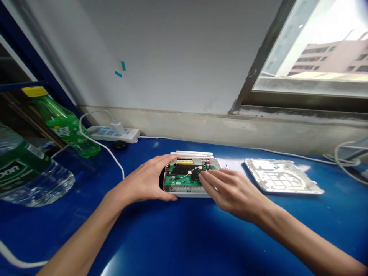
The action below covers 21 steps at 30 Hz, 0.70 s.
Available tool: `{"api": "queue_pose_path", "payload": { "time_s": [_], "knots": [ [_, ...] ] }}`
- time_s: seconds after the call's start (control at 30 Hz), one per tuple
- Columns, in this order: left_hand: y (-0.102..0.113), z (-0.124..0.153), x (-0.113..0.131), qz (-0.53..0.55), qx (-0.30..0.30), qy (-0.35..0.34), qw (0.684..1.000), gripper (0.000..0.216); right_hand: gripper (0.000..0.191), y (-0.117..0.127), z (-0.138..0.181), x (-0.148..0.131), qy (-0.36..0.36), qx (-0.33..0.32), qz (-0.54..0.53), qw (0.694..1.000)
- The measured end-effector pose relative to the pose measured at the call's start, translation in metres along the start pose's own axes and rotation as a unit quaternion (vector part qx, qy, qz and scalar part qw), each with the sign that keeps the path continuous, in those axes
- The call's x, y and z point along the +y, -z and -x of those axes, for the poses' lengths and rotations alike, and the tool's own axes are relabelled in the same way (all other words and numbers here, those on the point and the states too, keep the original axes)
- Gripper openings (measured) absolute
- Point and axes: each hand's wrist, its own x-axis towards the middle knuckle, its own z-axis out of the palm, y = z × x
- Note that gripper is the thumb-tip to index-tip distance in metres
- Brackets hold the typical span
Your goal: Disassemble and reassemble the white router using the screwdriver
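Circuit board (186, 180): lying partly under bunched right hand (231, 191), not showing whether pinching anything; gripping surrounding white case (189, 194) with left hand (148, 178).

Gripped by the left hand (145, 180), thumb at the near edge, fingers at the far edge: a white, rounded-rectangular plastic housing (189, 194). Between the hands, inside the housing: a green printed circuit board (184, 180) bearing a yellow rectangular component (184, 162) and thin white wires (189, 172). Over the board, near the wires: the right hand (230, 189), fingertips bunched, any object between them hidden. Right of the right hand, apart from it: a white, ribbed, rectangular plastic cover (283, 176), flat on a glossy blue tabletop (184, 234). Beyond and left of the left hand: a white-and-blue rectangular power strip (130, 135) and, farther left, a green plastic bottle (69, 128) with a yellow cap (35, 91).
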Motion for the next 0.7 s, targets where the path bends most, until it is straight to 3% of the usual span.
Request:
{"api": "queue_pose_path", "payload": {
  "time_s": [0.13, 0.27, 0.4, 0.47, 0.53, 0.7],
  "knots": [
    [0.003, 0.0, 0.002, 0.03, -0.007, 0.022, 0.999, 0.119, 0.031, -0.005, 0.02, -0.001, 0.043, 0.067, 0.018, 0.997],
    [0.008, 0.001, 0.006, 0.076, -0.008, 0.031, 0.997, 0.132, 0.045, -0.012, 0.037, -0.005, 0.01, 0.099, 0.028, 0.995],
    [0.012, 0.001, 0.017, 0.134, 0.035, 0.054, 0.989, 0.098, 0.046, -0.019, 0.036, -0.007, -0.009, 0.124, 0.037, 0.992],
    [0.011, -0.001, 0.024, 0.237, 0.023, 0.045, 0.97, 0.082, 0.042, -0.021, 0.033, -0.006, -0.013, 0.129, 0.047, 0.99],
    [0.007, -0.003, 0.031, 0.358, 0.025, 0.047, 0.932, 0.073, 0.038, -0.022, 0.03, -0.006, -0.01, 0.133, 0.053, 0.99],
    [-0.005, -0.011, 0.034, 0.478, 0.111, 0.139, 0.86, 0.062, 0.032, -0.021, 0.023, -0.001, 0.003, 0.13, 0.029, 0.991]
  ]
}}
